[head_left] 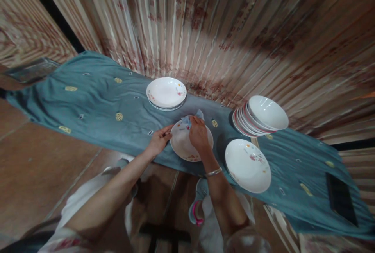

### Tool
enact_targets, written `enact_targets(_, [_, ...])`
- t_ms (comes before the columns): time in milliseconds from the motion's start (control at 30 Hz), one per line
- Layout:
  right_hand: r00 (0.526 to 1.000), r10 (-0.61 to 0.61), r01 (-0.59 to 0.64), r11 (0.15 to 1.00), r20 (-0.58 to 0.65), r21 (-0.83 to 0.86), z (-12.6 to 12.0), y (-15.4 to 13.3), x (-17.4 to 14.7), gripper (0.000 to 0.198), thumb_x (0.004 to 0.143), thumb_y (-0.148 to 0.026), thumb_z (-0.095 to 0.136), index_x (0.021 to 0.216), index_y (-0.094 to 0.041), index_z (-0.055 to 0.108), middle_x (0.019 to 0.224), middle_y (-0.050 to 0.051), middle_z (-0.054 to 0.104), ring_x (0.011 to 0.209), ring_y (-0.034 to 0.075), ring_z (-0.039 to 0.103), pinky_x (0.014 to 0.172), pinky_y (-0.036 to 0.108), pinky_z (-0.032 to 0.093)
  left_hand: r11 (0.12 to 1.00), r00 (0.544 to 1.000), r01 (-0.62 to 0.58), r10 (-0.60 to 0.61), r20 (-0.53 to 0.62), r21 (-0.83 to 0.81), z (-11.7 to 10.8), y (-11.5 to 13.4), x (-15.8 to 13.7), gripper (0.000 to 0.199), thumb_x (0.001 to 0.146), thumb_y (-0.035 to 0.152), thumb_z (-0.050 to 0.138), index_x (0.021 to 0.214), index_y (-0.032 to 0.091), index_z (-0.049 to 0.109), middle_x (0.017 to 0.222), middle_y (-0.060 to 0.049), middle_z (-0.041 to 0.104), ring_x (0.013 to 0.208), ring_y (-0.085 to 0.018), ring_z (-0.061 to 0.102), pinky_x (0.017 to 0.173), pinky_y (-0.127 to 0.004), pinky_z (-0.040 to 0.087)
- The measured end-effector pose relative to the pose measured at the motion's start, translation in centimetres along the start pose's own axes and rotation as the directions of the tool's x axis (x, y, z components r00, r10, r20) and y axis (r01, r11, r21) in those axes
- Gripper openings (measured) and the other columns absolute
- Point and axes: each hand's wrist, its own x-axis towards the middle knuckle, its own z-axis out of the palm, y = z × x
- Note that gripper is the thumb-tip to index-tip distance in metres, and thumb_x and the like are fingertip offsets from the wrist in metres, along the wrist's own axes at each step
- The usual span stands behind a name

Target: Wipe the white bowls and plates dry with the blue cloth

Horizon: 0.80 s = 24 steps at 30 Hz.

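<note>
A white plate with a floral print (183, 145) lies on the cloth-covered table in front of me. My left hand (159, 140) grips its left rim, with thumb and fingers closed at the edge. My right hand (198, 132) is over the plate's upper right part, its fingers closed on a light blue cloth (200, 114) that lies against the far rim. Part of the cloth is hidden under my fingers. Just beyond is a small stack of floral plates (166, 92). Close to my right forearm sits another floral plate (246, 167).
A stack of white bowls (266, 113) with reddish bands stands at the back right, leaning somewhat. A dark phone-like slab (341, 198) rests at the table's right end. The blue-green tablecloth (96, 100) has wrinkles. Curtains (175, 22) hang right behind the table.
</note>
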Motion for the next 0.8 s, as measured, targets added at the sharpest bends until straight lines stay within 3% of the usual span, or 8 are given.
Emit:
enact_targets(200, [0.999, -0.052, 0.051, 0.994, 0.009, 0.096, 1.4, -0.6, -0.6, 0.055, 0.089, -0.001, 0.035, 0.14, -0.007, 0.054, 0.139, 0.021, 0.059, 0.133, 0.03, 0.051, 0.117, 0.051, 0.036, 1.0, 1.0, -0.003, 0.003, 0.002, -0.01, -0.1, -0.4, 0.2, 0.059, 0.055, 0.031, 0.082, 0.111, 0.013, 0.076, 0.1, -0.009, 0.079, 0.109, -0.029, 0.067, 0.098, -0.04, 0.049])
enact_targets(500, [0.991, -0.124, 0.1, 0.947, 0.058, 0.306, 2.1, -2.1, -2.1, 0.055, 0.093, -0.011, 0.038, 0.146, -0.011, 0.051, 0.154, 0.016, 0.049, 0.146, 0.026, 0.042, 0.123, 0.048, 0.033, 0.997, 0.988, 0.048, -0.056, -0.143, -0.056, -0.3, -0.8, 0.4, 0.058, 0.065, 0.03, 0.075, 0.122, 0.015, 0.071, 0.09, -0.004, 0.076, 0.077, -0.018, 0.066, 0.076, -0.029, 0.052])
enact_targets(633, [0.978, -0.188, 0.139, 0.912, 0.091, 0.385, 1.7, -2.6, -2.9, 0.052, 0.095, -0.014, 0.039, 0.145, -0.017, 0.053, 0.154, 0.012, 0.05, 0.145, 0.022, 0.043, 0.123, 0.042, 0.035, 0.999, 0.974, 0.047, -0.045, -0.221, 0.002, -0.1, -0.4, 0.2, 0.049, 0.074, 0.037, 0.068, 0.118, 0.016, 0.073, 0.095, -0.006, 0.076, 0.087, -0.022, 0.067, 0.076, -0.032, 0.054])
enact_targets(800, [0.954, -0.242, 0.135, 0.874, 0.177, 0.466, 0.8, -2.5, -4.4, 0.044, 0.096, -0.018, 0.044, 0.138, -0.018, 0.06, 0.148, 0.012, 0.057, 0.139, 0.021, 0.051, 0.118, 0.039, 0.041, 0.993, 0.966, -0.021, 0.05, -0.254, 0.115, -0.2, 0.2, -0.1, 0.043, 0.076, 0.039, 0.067, 0.111, 0.016, 0.075, 0.109, -0.01, 0.076, 0.109, -0.03, 0.065, 0.098, -0.039, 0.049])
